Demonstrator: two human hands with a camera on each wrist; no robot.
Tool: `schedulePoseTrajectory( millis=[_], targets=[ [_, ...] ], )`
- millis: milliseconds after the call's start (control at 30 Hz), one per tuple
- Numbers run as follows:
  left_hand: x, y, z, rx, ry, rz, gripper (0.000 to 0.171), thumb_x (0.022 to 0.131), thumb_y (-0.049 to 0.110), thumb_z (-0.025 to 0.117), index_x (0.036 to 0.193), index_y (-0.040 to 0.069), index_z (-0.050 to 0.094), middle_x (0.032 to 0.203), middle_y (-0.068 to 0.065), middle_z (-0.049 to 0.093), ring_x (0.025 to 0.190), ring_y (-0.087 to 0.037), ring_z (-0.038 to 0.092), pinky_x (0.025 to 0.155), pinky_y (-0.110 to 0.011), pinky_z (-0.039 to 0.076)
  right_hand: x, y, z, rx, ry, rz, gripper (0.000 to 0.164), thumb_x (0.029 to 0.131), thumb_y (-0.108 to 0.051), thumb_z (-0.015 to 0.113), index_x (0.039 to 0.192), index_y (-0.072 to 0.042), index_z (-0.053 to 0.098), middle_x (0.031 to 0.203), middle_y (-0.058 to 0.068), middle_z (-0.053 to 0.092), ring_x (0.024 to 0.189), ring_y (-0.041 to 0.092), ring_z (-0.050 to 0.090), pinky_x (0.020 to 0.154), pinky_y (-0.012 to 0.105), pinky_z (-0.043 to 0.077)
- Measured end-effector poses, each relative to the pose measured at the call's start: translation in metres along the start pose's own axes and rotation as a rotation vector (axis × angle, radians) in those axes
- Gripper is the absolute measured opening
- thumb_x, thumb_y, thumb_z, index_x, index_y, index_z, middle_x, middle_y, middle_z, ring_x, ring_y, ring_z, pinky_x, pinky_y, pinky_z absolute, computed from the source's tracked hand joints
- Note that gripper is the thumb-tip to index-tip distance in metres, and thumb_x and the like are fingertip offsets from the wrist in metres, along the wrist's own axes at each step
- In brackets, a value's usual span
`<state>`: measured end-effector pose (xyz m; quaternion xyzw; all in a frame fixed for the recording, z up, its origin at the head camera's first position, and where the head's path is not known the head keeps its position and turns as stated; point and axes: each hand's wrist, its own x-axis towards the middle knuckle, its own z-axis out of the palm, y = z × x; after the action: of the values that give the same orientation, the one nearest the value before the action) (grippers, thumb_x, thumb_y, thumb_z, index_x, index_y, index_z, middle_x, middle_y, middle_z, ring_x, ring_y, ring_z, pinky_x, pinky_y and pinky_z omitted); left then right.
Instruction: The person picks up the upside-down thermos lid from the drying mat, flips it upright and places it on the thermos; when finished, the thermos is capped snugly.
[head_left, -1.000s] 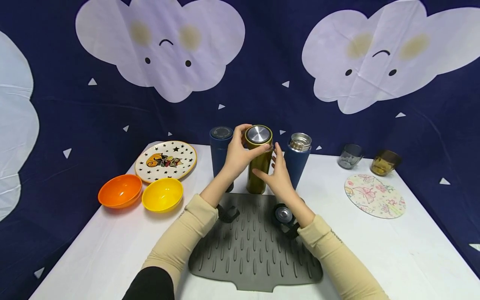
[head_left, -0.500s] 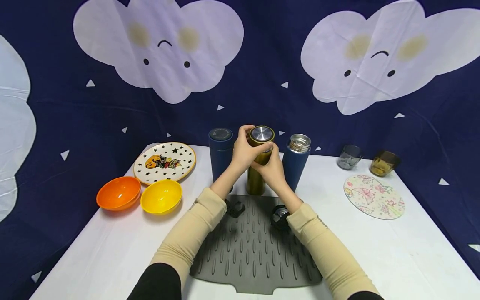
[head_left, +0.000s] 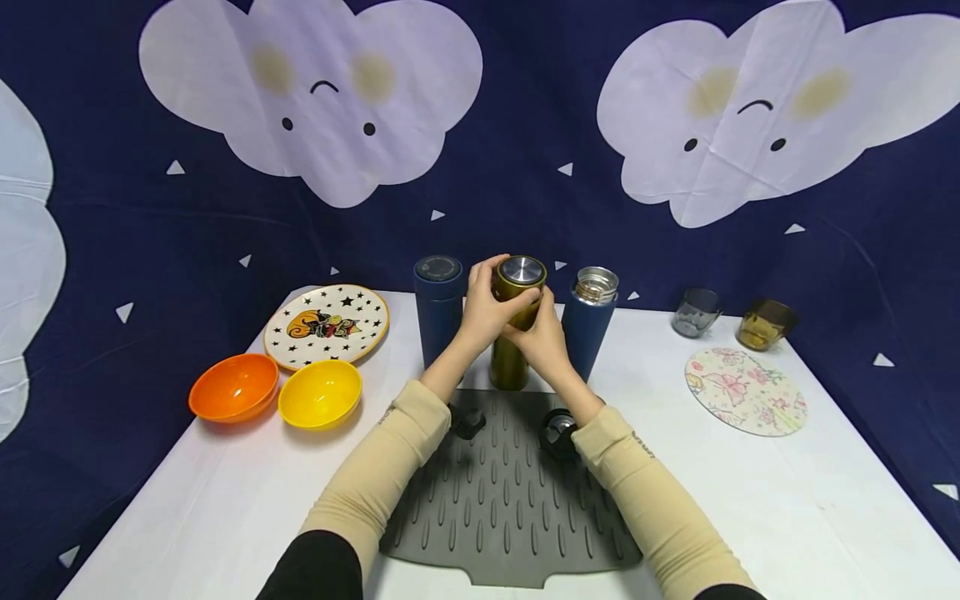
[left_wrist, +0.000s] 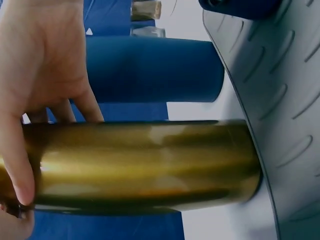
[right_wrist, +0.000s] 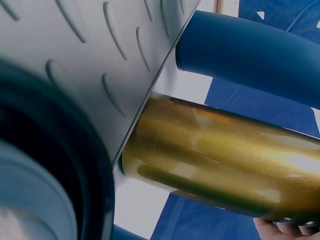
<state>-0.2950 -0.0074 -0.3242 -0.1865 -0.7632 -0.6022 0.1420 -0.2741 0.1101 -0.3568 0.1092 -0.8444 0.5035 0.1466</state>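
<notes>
Nearest, two forearms in beige sleeves reach forward over a gray ridged mat on the white tabletop. Toward the mat's far right side, partly hidden by the right forearm, is a dark round piece with a silvery middle; it looms blurred in the right wrist view.

At the mat's far edge, both hands grip the gold bottle. The left hand is wrapped round its upper part, thumb across the near side. The right hand grasps it from the right, slightly lower, its thumb also crossing the near side below the other. The gold bottle is upright, its base just beyond the mat, with a round silvery top.

To the left, an orange bowl sits just beside a yellow bowl. Far to the right lies a round mat with a pink print.

A blue bottle with a dark top stands left of the gold one; an uncapped blue bottle with a bare metal mouth stands right of it. A starred plate lies behind the bowls, and a gray glass and an amber glass are near each other at the far right. Behind everything hangs a dark blue cloth printed with pale clouds.
</notes>
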Motion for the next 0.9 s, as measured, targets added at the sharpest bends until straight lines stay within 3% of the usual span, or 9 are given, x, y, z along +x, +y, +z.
schedulePoseTrajectory(
  millis=[167,400,533,667,800,900],
  targets=[
    [0.001,-0.007,-0.003,-0.014,0.002,0.024,0.068,0.082,0.022,0.068,0.14,0.007,0.036,0.127,-0.016,0.042,0.108,-0.029,0.05,0.091,-0.038,0.043,0.001,-0.001,0.001,0.022,0.001,-0.011,0.09,0.079,-0.023,0.073,0.144,-0.003,0.015,0.14,0.021,0.034,0.124,0.033,0.04,0.1,0.047,0.035],
    [-0.002,-0.011,-0.002,-0.142,-0.027,0.006,0.063,0.082,0.024,0.063,0.13,0.003,0.028,0.128,-0.018,0.049,0.114,-0.027,0.05,0.095,-0.038,0.04,0.001,-0.002,0.001,0.039,-0.008,0.005,0.089,0.08,-0.02,0.073,0.144,-0.003,0.014,0.138,0.021,0.036,0.122,0.033,0.042,0.099,0.046,0.036],
    [-0.003,-0.011,0.002,-0.145,0.013,0.001,0.07,0.079,0.022,0.072,0.131,0.007,0.027,0.127,-0.015,0.041,0.115,-0.023,0.05,0.093,-0.036,0.043,0.001,-0.002,0.001,0.019,-0.011,0.005,0.089,0.08,-0.018,0.072,0.144,-0.002,0.013,0.139,0.023,0.034,0.125,0.034,0.04,0.102,0.046,0.033],
    [-0.003,-0.012,0.004,-0.137,0.047,0.054,0.069,0.08,0.019,0.07,0.131,0.006,0.024,0.124,-0.017,0.037,0.115,-0.026,0.05,0.092,-0.037,0.043,0.0,-0.002,0.001,0.001,-0.009,-0.01,0.088,0.08,-0.017,0.072,0.144,-0.002,0.013,0.139,0.023,0.034,0.125,0.035,0.039,0.102,0.046,0.033],
    [-0.005,-0.011,0.003,-0.154,0.016,0.056,0.062,0.083,0.021,0.059,0.131,0.003,0.026,0.13,-0.019,0.043,0.117,-0.027,0.049,0.095,-0.039,0.041,0.0,-0.002,0.0,0.004,-0.007,-0.01,0.087,0.08,-0.018,0.072,0.144,-0.002,0.014,0.137,0.022,0.036,0.123,0.034,0.041,0.1,0.047,0.035],
    [-0.004,-0.01,0.003,-0.172,0.006,0.03,0.067,0.083,0.02,0.063,0.136,0.006,0.024,0.136,-0.015,0.039,0.118,-0.025,0.048,0.094,-0.038,0.042,0.0,-0.002,0.0,0.005,-0.005,-0.005,0.087,0.08,-0.018,0.072,0.143,-0.002,0.014,0.137,0.023,0.036,0.123,0.035,0.041,0.1,0.047,0.035]
  ],
)
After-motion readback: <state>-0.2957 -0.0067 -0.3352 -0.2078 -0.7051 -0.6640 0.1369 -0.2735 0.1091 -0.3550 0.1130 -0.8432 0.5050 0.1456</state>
